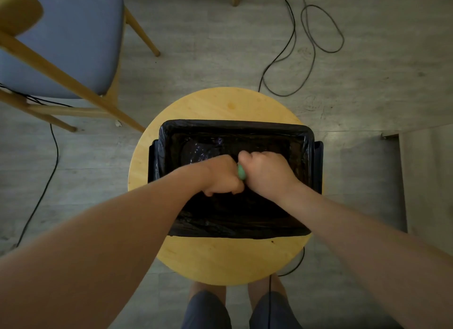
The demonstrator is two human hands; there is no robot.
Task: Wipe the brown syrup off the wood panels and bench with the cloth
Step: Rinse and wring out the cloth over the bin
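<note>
Both my fists meet over a black basin [310,142] lined with a black plastic bag, which stands on a round wooden stool [220,103]. My left hand [221,175] and my right hand [266,173] are clenched side by side around a green cloth [241,172]. Only a small twisted bit of the cloth shows between them. Wet glints show on the bag's bottom at the far left. A faint brownish mark [231,105] sits on the stool top beyond the basin, and a small dark spot [272,242] lies near its front right.
A wooden chair with a blue seat [73,39] stands at the far left. Black cables [316,34] loop over the grey floor behind the stool, and another [52,166] runs down the left. A pale wood panel [426,181] lies at the right. My legs show below the stool.
</note>
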